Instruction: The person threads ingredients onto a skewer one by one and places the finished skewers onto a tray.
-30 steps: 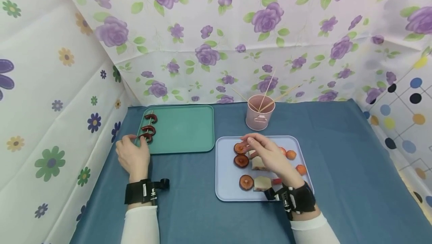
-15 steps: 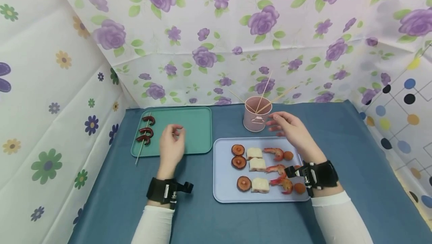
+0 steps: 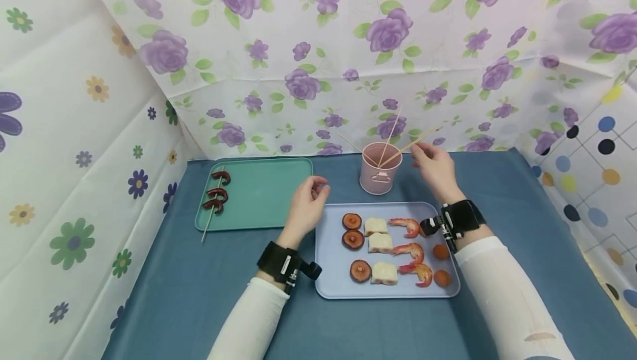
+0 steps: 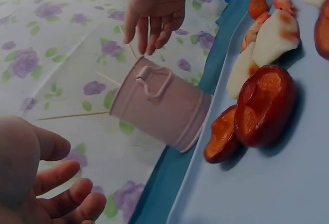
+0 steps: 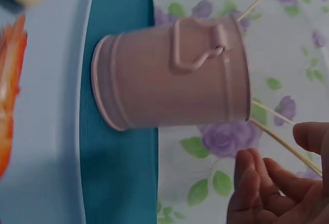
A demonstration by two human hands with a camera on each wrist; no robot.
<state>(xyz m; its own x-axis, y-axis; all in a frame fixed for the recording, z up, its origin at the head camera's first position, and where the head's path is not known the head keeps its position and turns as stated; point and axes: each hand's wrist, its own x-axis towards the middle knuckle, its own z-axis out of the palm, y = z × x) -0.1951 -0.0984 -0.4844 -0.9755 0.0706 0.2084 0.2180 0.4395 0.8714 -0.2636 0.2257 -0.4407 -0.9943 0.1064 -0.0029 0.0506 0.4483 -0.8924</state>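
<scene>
Apparently reaching right hand point(image 3: 436, 171) for skewer point(image 5: 282, 143) in bucket point(image 3: 373, 181);
holding fingers point(image 5: 248, 180) parted, on left hand point(image 3: 303, 206) too, pinching nothing; best lifting lengthwise.

Here the pink bucket point(image 3: 376, 180) swallows the lower ends of my skewers point(image 5: 280, 142). The frame crops my right hand point(image 5: 288, 198) and left hand point(image 4: 20, 172) in their wrist views; whether my right fingertips touch a stick, I can't tell.
</scene>
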